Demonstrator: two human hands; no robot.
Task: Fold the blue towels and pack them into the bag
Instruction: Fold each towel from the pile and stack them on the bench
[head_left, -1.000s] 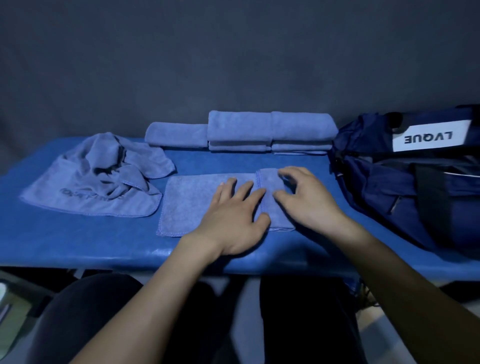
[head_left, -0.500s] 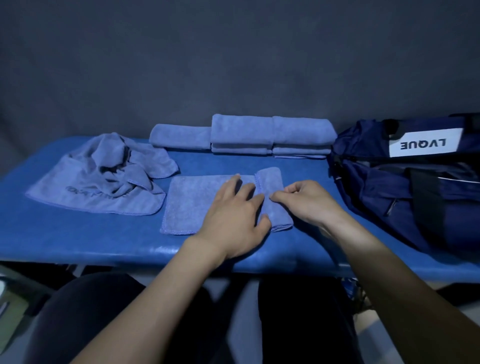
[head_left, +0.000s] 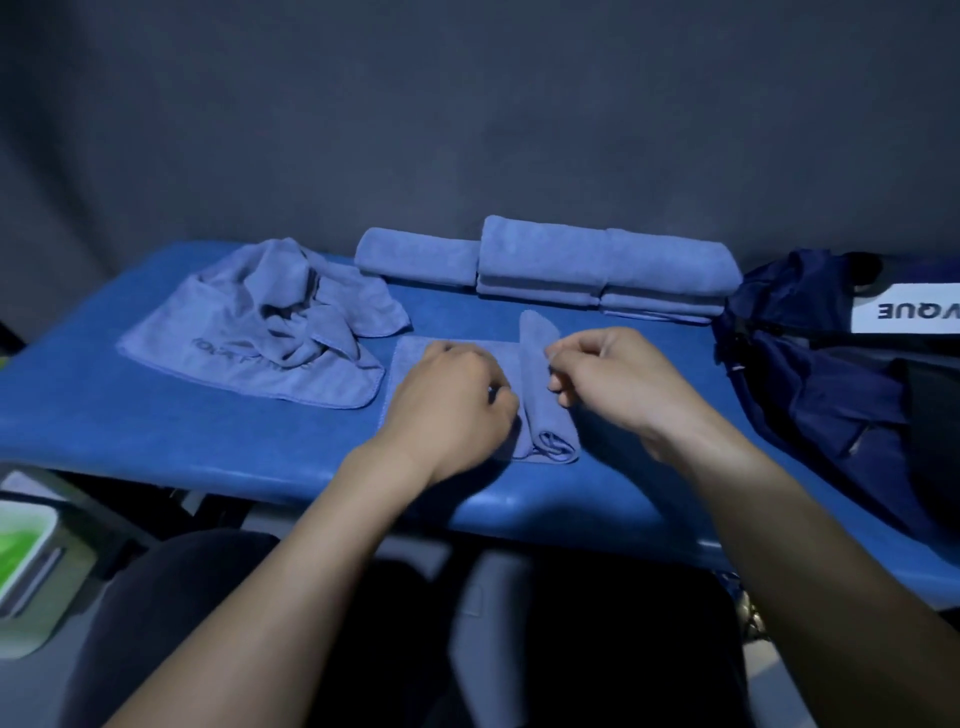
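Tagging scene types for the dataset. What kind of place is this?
Probably a staged recording station, not a home: a blue padded table set against a plain dark grey backdrop, with rolled blue towels lined up along the back and a navy LVQUE bag on the table's right end.

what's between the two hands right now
In the head view, the rolled-up end of the towel being folded lies between the left hand and the right hand.

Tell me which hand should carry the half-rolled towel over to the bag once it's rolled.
Right, probably. The right hand touches the roll's right side, and the navy bag lies on that same side. The left hand rests on the towel's flat part, farther from the bag.
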